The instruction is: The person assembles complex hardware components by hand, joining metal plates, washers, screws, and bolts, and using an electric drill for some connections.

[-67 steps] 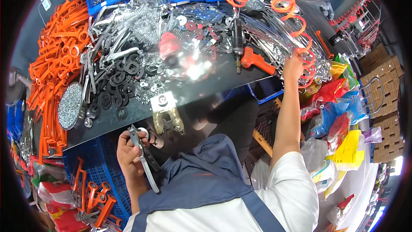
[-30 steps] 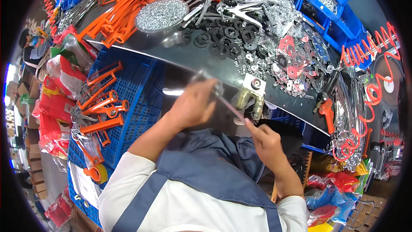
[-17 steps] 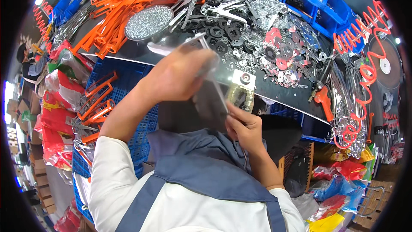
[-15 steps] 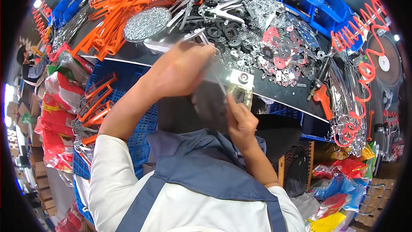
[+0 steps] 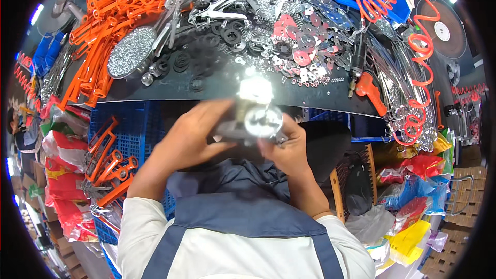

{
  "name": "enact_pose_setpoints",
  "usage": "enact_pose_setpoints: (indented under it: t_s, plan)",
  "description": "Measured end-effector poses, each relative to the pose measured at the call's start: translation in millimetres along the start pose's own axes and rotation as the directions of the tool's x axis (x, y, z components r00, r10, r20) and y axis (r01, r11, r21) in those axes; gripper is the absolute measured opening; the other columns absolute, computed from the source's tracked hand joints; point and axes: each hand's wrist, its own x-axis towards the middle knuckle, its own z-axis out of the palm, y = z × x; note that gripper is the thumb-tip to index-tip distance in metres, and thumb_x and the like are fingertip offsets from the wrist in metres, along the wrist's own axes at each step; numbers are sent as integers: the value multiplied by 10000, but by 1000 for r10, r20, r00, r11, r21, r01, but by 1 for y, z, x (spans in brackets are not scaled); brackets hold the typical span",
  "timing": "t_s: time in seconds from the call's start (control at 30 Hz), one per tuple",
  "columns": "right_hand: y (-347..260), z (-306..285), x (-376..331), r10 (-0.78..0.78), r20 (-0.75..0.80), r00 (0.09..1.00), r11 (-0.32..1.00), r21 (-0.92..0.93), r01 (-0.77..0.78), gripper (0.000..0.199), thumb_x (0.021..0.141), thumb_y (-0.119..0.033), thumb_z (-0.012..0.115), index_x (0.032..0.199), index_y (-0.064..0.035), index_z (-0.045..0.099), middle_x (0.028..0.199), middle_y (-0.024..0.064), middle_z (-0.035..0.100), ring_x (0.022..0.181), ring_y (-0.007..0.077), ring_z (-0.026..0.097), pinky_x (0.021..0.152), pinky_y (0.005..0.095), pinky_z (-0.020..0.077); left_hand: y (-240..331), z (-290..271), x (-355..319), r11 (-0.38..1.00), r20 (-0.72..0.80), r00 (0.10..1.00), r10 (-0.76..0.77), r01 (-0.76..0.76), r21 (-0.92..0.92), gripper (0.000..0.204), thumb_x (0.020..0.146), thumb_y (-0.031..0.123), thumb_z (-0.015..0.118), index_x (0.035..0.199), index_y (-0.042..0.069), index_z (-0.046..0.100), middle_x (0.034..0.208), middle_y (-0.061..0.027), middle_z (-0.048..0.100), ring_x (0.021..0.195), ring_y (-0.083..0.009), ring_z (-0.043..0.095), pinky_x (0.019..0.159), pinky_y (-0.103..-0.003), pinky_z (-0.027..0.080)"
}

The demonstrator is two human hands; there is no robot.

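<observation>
My left hand (image 5: 191, 134) is at the front edge of the bench, thumb and fingers apart and blurred, beside a brass-coloured block (image 5: 243, 111). My right hand (image 5: 290, 147) pinches a shiny round metal part (image 5: 263, 122) from its lower right side. Motion and glare smear this part, so its details do not show. A bright reflecting square piece (image 5: 257, 90) lies just behind it. Black ring-shaped parts (image 5: 232, 35) and pink and grey washers (image 5: 302, 46) lie heaped on the bench beyond.
Orange frames (image 5: 98, 31) pile up at the left, beside a round dish of small metal bits (image 5: 132, 52). At the right hang a power screwdriver (image 5: 357, 62), an orange-handled tool (image 5: 371, 93) and a coiled red hose (image 5: 421, 51). A blue crate (image 5: 132, 124) stands below the bench edge.
My left hand has come down from the parts heap toward my right hand, without the long metal piece it held. My right hand now has the round metal part. The view has shifted.
</observation>
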Motion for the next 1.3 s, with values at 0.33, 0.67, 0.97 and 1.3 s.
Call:
enact_pose_setpoints:
  t_s: [0.33,0.67,0.97,1.3]
  plan:
    - [15,-4,0,-44,267,963,994,112,14,421,814,-165,708,1123,-12,467,1031,58,576,891,95,544,726,241,431,-36,-18,2,608,91,985,146,-17,-794,624,610,280,873,1052,-70,605,968,-198,596,863,-228,600,739,-327,475]
    - [23,-119,127,-338,79,938,377,-902,212,176,775,-59,684,950,-39,680,801,79,572,688,182,553,648,291,444,-20,13,-7,517,123,969,-215,220,-827,594,827,268,612,1284,-70,439,1114,-137,558,1034,-206,519,871,-328,417]
    - [9,-104,124,-458,-78,885,495,-850,181,96,807,-48,657,885,5,677,776,51,537,660,143,504,585,255,403,2,21,-9,290,156,885,-438,304,-907,396,890,196,607,1225,11,507,944,-46,603,764,-71,531,629,-200,412]
    - [-52,-25,44,-521,696,493,-73,-612,787,261,523,-43,613,775,25,628,803,45,530,596,168,476,474,280,404,7,45,3,636,-45,969,-242,124,-761,337,838,53,636,1139,1,493,1009,-91,620,868,-88,580,720,-244,475]
